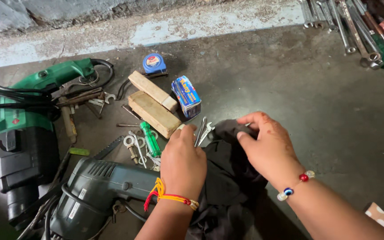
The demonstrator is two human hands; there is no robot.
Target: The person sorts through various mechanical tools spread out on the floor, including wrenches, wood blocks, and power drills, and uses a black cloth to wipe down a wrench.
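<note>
Here your left hand (183, 162) grips small spanners (202, 131) while your right hand (270, 149) pinches the black cloth (227, 178) over them; wiping looks unfinished.

Workshop — power drills (98, 191), wrenches (347, 26)

Soft, even daylight fills the scene, brightest on the pale concrete ledge (210, 22) along the top, with only faint shadows under the tools. The dark floor (316, 111) shows a dull sheen but no harsh glare. Focus is sharp in the centre; wide-angle stretch and slight softness appear toward the corners.
</note>
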